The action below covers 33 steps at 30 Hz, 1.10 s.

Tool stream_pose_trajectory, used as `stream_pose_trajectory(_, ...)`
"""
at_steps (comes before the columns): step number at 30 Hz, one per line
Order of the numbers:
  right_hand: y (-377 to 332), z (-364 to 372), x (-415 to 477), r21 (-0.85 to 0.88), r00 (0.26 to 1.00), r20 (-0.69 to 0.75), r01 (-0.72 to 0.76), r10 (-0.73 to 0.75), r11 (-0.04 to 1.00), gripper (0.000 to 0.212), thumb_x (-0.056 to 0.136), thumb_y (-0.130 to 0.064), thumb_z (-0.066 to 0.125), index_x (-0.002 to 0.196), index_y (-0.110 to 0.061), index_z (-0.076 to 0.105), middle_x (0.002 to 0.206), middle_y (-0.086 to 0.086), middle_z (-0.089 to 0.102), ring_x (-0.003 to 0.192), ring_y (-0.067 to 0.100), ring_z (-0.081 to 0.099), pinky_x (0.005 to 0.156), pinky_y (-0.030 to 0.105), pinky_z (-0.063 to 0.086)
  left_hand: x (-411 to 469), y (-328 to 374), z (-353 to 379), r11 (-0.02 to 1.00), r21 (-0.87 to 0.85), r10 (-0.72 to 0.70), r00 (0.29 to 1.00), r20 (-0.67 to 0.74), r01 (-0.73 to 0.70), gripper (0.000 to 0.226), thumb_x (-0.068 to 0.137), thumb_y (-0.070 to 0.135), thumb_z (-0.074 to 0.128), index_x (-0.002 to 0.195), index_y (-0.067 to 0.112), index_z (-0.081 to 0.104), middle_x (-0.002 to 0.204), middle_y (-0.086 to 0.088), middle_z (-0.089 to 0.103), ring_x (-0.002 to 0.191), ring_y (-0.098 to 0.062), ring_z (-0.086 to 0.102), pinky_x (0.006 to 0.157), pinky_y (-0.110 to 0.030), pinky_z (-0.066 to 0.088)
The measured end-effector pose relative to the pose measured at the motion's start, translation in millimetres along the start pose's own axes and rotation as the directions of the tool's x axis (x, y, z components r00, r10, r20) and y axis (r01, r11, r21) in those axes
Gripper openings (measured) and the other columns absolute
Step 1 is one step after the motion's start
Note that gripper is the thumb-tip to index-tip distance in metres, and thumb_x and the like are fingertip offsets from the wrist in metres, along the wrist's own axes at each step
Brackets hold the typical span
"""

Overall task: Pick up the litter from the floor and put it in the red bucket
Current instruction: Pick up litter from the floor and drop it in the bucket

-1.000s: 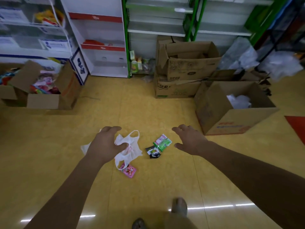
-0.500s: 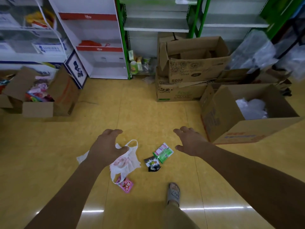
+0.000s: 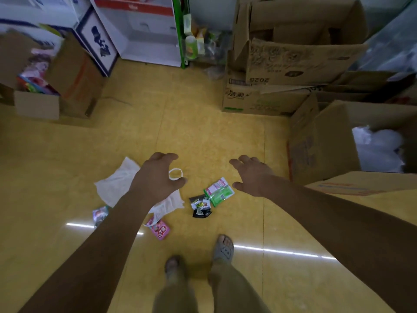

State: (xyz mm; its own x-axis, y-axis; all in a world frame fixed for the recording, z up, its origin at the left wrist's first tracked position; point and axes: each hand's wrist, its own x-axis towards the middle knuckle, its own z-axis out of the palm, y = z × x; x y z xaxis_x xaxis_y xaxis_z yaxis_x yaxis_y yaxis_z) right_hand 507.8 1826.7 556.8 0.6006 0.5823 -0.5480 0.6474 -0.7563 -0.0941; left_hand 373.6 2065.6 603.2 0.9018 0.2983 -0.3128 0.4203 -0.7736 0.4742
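Above the littered floor, left hand and right hand reach forward, fingers spread, empty.

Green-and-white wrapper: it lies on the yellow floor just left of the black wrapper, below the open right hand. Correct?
Not quite. The head view shows the green-and-white wrapper just right of the black wrapper, not left. It does lie on the yellow floor, below the open right hand.

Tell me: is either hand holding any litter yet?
No. The left hand hovers open above the white bag; the right hand is open and empty.
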Motion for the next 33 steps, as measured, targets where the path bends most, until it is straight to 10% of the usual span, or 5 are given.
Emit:
stream_pose_trajectory(21,28.9,301.8,253.2,0.006,0.984,0.175,-0.019,0.018,1.000,0.089,0.077,-0.049,0.074,0.147,-0.021,0.025,0.146,0.012,0.028,0.126,0.041,0.039,0.098,0.053,0.045,152.9,-164.1,371.3,0.990,0.073,-0.133,0.955,0.267,0.118,0.081,0.070,0.047,0.079,0.139,0.021,0.044,0.133,-0.011,0.047,0.123,-0.033,0.046,0.093,-0.042,0.048)
stream_pose_trajectory(33,41.1,482.5,359.4,-0.119,0.972,0.235,0.009,0.019,0.993,0.127,0.068,-0.047,0.084,0.154,-0.029,-0.008,0.161,0.006,-0.021,0.147,0.045,-0.006,0.106,0.068,0.028,202.3,-266.8,550.5,0.961,0.210,-0.251,0.894,0.372,0.182,0.122,0.059,0.059,0.083,0.152,0.029,0.010,0.155,-0.007,0.014,0.143,-0.040,0.010,0.099,-0.061,0.041)
